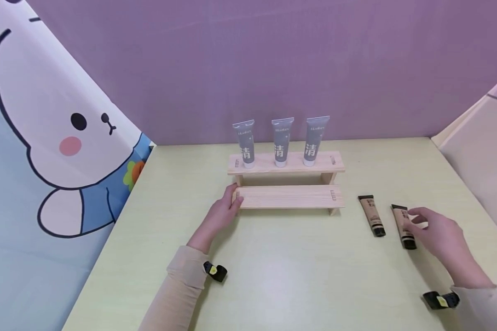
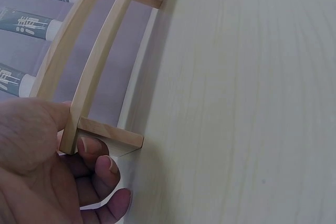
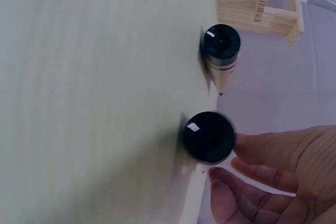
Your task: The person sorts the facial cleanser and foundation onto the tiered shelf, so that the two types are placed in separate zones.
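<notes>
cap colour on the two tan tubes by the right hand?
Black caps, clearest in the right wrist view.

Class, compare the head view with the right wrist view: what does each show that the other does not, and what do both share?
Only the head view shows the left hand holding the left end of the wooden rack, all three grey tubes standing on its upper step, and the rabbit backdrop.

Only the right wrist view shows the round black caps of the tan tubes end-on.

Both show the right hand at the nearer tan tube, the second tan tube beside it, and the pale table.
</notes>
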A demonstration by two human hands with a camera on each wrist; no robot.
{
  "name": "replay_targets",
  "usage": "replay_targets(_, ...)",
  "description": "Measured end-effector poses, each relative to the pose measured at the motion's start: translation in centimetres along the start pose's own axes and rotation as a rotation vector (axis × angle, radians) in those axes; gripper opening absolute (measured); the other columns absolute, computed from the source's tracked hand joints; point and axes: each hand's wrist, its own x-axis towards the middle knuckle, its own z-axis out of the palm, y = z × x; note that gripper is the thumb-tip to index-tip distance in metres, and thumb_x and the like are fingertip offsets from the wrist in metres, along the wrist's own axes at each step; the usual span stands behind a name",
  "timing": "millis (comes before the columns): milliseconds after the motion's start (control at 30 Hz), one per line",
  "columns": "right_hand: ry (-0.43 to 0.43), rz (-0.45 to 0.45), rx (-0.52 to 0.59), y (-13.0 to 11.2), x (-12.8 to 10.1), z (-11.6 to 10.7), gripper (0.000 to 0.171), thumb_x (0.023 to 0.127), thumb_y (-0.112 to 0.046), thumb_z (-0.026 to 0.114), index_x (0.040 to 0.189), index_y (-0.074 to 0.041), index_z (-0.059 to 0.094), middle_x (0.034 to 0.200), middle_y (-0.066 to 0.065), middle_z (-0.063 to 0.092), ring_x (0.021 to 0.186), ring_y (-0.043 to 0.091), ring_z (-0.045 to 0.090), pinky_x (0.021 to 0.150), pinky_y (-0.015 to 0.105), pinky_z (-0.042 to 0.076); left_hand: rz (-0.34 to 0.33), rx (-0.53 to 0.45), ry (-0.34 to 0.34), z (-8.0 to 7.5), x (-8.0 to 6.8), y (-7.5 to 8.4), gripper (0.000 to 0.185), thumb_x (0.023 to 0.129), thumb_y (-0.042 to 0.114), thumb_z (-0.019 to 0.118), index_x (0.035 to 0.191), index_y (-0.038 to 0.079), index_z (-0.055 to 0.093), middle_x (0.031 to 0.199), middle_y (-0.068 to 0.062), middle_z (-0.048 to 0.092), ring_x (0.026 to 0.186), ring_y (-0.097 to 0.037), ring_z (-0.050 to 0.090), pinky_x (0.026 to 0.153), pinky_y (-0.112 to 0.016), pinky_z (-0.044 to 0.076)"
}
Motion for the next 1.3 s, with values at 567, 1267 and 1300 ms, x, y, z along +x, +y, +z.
replay_targets(567,-0.222,0.050,-0.051,0.4,1.2,0.5,0.069,0.082,-0.043,0.055,0.115,0.016,0.042,0.091,0.029,0.058,0.074,0.037,0.057,0.060,0.046,0.042,0.001,-0.011,-0.001,0.1,0.0,0.0,0.050,0.093,0.042,0.035,0.138,0.025,0.021,0.111,-0.017,0.058,0.102,-0.035,0.053,0.083,-0.047,0.041)
replay_targets(1267,-0.059,0.006,0.028,-0.9,0.0,-0.2,0.059,0.084,-0.036,0.056,0.119,0.008,0.041,0.091,0.024,0.060,0.064,0.027,0.058,0.048,0.031,0.039,-0.002,-0.009,-0.002,-0.1,-0.1,0.1,0.050,0.093,0.041,0.035,0.138,0.024,0.021,0.120,-0.017,0.052,0.106,-0.035,0.051,0.086,-0.048,0.040)
replay_targets(1300,-0.046,-0.001,0.032,-1.0,0.0,-0.3,0.059,0.084,-0.036,0.056,0.120,0.008,0.041,0.092,0.024,0.060,0.065,0.028,0.058,0.048,0.031,0.039,-0.001,-0.010,-0.002,-0.1,-0.1,0.1,0.050,0.093,0.041,0.036,0.138,0.024,0.021,0.120,-0.017,0.053,0.106,-0.035,0.051,0.086,-0.048,0.040)
